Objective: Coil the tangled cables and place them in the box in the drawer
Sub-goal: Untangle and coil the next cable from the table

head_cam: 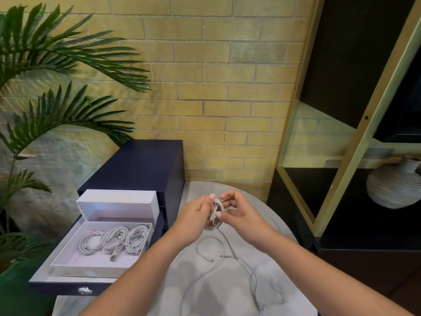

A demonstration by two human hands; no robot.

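Left hand [195, 214] clenched around a small white cable coil [213, 218], thumb up on top of the loops. Right hand [239, 212] pinching the same coil from the other side, fingers curled on a strand. Below both hands, loose cable [224, 258] trailing in tangled loops over the round marble table [280, 229]. Left of the hands, an open drawer [45, 269] holding a white box [68, 258] with three finished coils [114, 240] side by side. Behind that box, the lid [118, 202] propped upright against the dark cabinet [141, 165].
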